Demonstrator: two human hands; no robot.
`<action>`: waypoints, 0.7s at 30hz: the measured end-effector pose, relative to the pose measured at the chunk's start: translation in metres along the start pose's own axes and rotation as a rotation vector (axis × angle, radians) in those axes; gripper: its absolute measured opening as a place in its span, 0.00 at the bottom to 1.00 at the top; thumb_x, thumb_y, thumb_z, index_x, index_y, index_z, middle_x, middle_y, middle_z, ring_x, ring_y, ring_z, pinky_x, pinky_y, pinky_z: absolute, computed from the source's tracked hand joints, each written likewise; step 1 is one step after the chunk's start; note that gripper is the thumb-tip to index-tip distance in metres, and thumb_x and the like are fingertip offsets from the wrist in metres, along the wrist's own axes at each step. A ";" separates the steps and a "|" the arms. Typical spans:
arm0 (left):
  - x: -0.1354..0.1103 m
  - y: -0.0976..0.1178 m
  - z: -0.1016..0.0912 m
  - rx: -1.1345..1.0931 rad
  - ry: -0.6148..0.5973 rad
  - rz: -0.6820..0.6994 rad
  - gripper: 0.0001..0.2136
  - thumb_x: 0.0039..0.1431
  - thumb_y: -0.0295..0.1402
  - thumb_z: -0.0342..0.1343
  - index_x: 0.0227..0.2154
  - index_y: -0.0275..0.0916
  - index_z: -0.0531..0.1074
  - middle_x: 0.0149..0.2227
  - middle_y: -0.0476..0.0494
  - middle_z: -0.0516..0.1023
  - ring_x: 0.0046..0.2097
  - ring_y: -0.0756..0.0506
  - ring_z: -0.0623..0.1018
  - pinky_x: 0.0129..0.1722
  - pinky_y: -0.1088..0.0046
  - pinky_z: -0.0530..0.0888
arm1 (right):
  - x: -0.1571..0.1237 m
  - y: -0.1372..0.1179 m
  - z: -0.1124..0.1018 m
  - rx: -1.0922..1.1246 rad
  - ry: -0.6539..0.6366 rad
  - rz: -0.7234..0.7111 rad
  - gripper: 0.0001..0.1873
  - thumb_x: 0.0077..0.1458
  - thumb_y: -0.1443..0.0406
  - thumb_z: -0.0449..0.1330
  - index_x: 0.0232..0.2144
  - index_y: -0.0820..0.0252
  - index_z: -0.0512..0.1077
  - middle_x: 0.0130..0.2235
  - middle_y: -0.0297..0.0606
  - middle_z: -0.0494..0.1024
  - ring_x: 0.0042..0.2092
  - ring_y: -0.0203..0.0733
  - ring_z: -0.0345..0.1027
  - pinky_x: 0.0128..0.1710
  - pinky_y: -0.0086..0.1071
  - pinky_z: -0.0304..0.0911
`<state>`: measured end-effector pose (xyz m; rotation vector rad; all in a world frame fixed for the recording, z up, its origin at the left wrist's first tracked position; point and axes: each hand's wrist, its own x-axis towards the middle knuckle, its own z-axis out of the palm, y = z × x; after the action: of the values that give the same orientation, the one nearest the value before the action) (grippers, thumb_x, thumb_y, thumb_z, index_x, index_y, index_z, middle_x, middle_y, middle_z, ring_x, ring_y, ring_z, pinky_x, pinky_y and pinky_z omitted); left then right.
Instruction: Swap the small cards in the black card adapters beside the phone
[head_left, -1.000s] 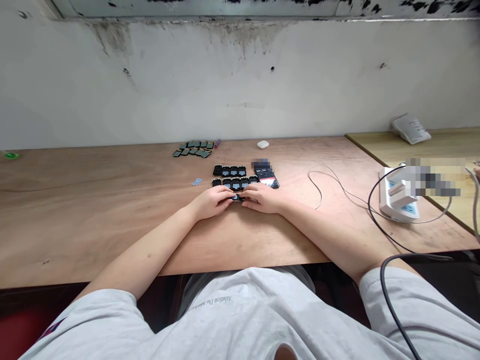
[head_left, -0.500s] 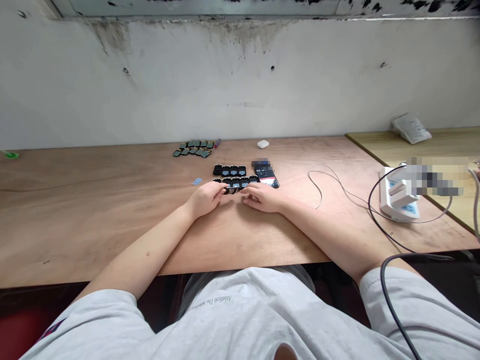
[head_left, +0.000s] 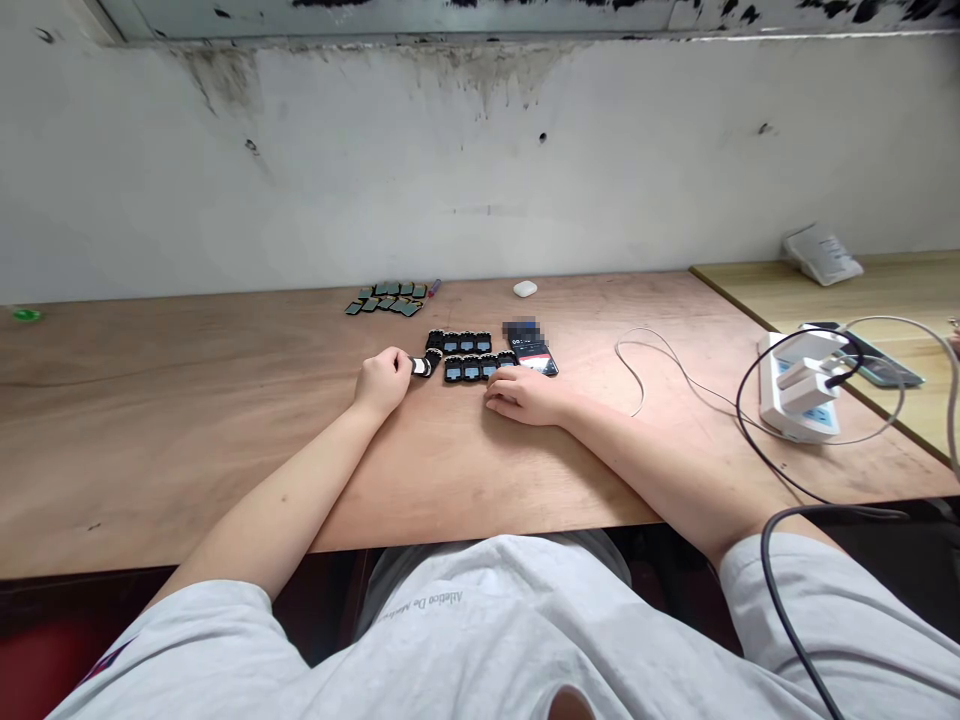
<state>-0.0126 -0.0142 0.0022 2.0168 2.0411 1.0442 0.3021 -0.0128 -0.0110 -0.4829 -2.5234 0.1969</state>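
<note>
The left hand (head_left: 384,380) pinches a small black-and-white piece (head_left: 421,367) just left of the front row of black modules (head_left: 471,369) on the bench (head_left: 465,480). The right hand (head_left: 523,393) lies near the phone (head_left: 538,360), fingers loosely curled at that row's right end (whether they grip anything, I cannot tell).

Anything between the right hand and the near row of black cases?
Nothing visible. The right hand is right at the right end of the near row, overlapping it in view; can't tell if they touch. The phone lies beyond the hand, not between.
</note>
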 end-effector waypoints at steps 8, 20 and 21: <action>0.001 -0.001 0.000 -0.155 0.002 0.013 0.16 0.67 0.38 0.46 0.34 0.40 0.77 0.31 0.44 0.79 0.33 0.44 0.74 0.34 0.70 0.66 | -0.001 0.001 0.002 0.000 0.004 -0.005 0.13 0.70 0.60 0.56 0.39 0.58 0.78 0.43 0.46 0.79 0.43 0.46 0.73 0.46 0.41 0.70; -0.003 0.002 -0.002 -0.107 0.100 0.073 0.14 0.70 0.44 0.47 0.32 0.42 0.66 0.27 0.48 0.71 0.30 0.46 0.70 0.33 0.70 0.64 | 0.001 0.000 0.001 -0.008 -0.014 0.000 0.13 0.70 0.60 0.55 0.37 0.59 0.77 0.41 0.45 0.79 0.42 0.46 0.72 0.45 0.40 0.69; -0.003 0.002 -0.002 -0.108 0.104 0.084 0.13 0.70 0.45 0.47 0.33 0.42 0.66 0.27 0.48 0.71 0.30 0.46 0.70 0.33 0.70 0.64 | 0.001 0.000 0.000 -0.008 -0.016 0.001 0.14 0.70 0.60 0.55 0.37 0.59 0.77 0.41 0.45 0.78 0.42 0.46 0.72 0.45 0.40 0.69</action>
<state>-0.0117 -0.0177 0.0032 2.0498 1.9159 1.2720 0.3012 -0.0129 -0.0105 -0.4872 -2.5405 0.1922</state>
